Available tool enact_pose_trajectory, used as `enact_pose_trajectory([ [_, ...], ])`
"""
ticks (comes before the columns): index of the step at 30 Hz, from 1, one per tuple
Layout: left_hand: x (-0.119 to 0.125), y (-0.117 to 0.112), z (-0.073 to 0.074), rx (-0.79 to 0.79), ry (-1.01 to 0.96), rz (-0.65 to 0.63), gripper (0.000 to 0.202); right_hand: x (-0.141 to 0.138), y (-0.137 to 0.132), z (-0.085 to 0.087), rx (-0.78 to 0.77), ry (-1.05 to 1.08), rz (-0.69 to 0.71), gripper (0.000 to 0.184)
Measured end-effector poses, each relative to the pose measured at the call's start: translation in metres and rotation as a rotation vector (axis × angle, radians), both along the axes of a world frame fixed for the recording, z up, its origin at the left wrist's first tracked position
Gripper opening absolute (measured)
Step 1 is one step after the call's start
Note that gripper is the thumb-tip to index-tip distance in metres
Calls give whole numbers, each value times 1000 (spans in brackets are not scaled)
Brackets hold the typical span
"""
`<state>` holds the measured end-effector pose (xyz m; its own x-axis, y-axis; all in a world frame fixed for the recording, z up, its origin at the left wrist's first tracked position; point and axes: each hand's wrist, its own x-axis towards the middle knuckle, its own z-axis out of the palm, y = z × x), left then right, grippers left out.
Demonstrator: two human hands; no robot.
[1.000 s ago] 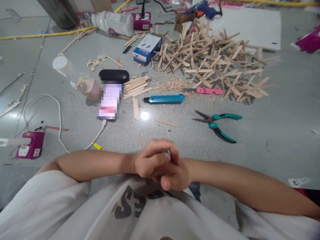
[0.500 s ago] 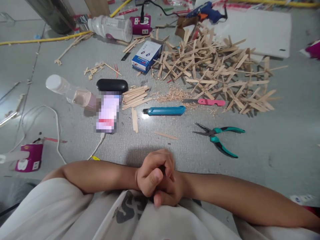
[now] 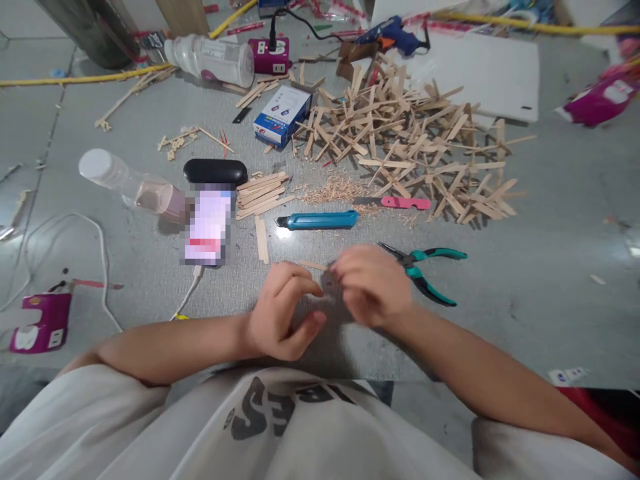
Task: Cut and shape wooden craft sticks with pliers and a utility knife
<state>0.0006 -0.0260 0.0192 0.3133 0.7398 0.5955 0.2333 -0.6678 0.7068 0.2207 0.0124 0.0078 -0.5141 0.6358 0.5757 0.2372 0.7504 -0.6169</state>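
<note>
My left hand [image 3: 285, 310] is above the near part of the table, its fingers curved and its thumb apart, with nothing in it. My right hand [image 3: 375, 287], slightly blurred, has its fingertips closed at the right end of a single wooden craft stick [image 3: 313, 265]. The hand covers the rest of that stick. Just beyond my hands lies a blue utility knife [image 3: 323, 220] with its blade tip pointing left. Green-handled needle-nose pliers [image 3: 435, 253] lie spread beside my right hand, which hides a little of them.
A heap of crossed craft sticks [image 3: 415, 140] spreads across the back right. Nearer are wood shavings [image 3: 333, 189], a pink-handled folding knife [image 3: 405, 203] and stacked craft sticks [image 3: 263, 193]. Left are a phone [image 3: 207, 223], black case [image 3: 215, 171] and bottle [image 3: 135, 187]. A glue gun [image 3: 395, 35] lies behind.
My hands were clasped together near my body. They have come apart and moved forward, the right one reaching the single craft stick. The view has shifted slightly to the right.
</note>
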Motion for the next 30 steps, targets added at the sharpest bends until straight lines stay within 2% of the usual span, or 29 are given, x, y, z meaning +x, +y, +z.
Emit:
enact_pose_trajectory([
  [1, -7, 2, 2, 10, 234, 0, 20, 8, 10, 5, 35, 25, -206, 26],
  [2, -11, 4, 4, 47, 438, -11, 23, 13, 19, 9, 70, 21, -345, 16],
  [4, -14, 3, 6, 71, 745, -13, 31, 18, 32, 17, 98, -62, -433, 13],
  [6, -11, 1, 6, 55, 889, -15, 42, 17, 42, 24, 98, -238, -404, 15],
  [10, -5, -4, 1, 42, 972, 3, 60, 2, 64, 35, 94, -606, -282, 25],
  [14, -5, -6, -1, 84, 970, 24, 61, -14, 89, 36, 60, -890, -203, 25],
  [17, -5, -6, -1, 106, 968, 24, 63, -16, 102, 32, 45, -983, -166, 21],
  [19, -5, -6, -2, 79, 974, 7, 67, -10, 107, 31, 31, -923, -175, 22],
  [22, -5, -5, -5, 34, 969, -24, 75, 10, 103, 33, -64, -584, -221, 27],
  [24, -5, -4, -7, 31, 952, -37, 76, 27, 93, 35, -234, -277, -218, 33],
  [26, -5, -3, -8, 28, 945, -42, 76, 42, 77, 34, -477, -36, -167, 41],
  [28, -6, -3, -8, 27, 944, -45, 74, 51, 58, 33, -663, 90, -113, 42],
  [30, -6, -3, -7, 27, 945, -52, 70, 54, 40, 32, -769, 188, -93, 32],
])
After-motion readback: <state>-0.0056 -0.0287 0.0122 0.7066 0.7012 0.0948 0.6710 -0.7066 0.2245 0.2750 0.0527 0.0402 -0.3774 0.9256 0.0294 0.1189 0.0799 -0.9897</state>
